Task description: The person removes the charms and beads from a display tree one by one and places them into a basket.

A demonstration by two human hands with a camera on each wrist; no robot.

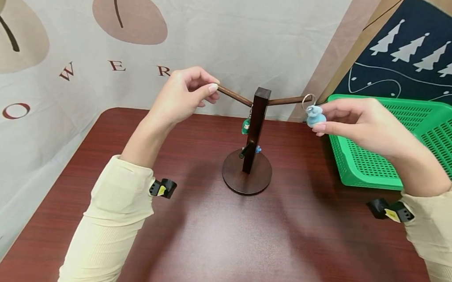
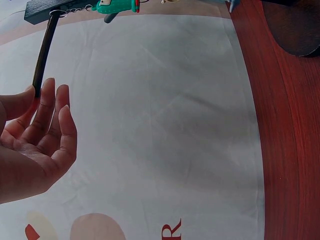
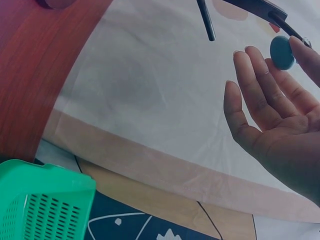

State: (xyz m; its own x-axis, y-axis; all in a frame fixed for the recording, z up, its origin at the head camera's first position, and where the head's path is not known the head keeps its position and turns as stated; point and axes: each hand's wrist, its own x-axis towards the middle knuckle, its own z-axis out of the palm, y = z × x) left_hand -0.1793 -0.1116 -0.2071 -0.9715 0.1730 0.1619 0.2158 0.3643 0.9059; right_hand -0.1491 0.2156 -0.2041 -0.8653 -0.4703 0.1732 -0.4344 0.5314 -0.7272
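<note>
A dark wooden stand (image 1: 257,125) with a round base and slanting pegs stands on the table. My left hand (image 1: 183,93) pinches the outer end of its left peg (image 1: 235,95) between thumb and fingertips. With thumb and fingers my right hand (image 1: 370,126) pinches a light blue figure keychain (image 1: 315,117). Its metal ring (image 1: 308,102) overlaps the tip of the right peg (image 1: 289,101) and seems to loop round it. A green keychain (image 1: 245,126) hangs by a chain from the left peg, close to the post. Something small and blue (image 1: 258,149) shows low behind the post, mostly hidden.
A green perforated basket (image 1: 371,170) stands at the table's right, beneath the right forearm. Behind the reddish-brown table (image 1: 209,246) hangs a pale printed cloth (image 1: 234,35). A dark cloth with white trees (image 1: 414,71) lies behind the basket.
</note>
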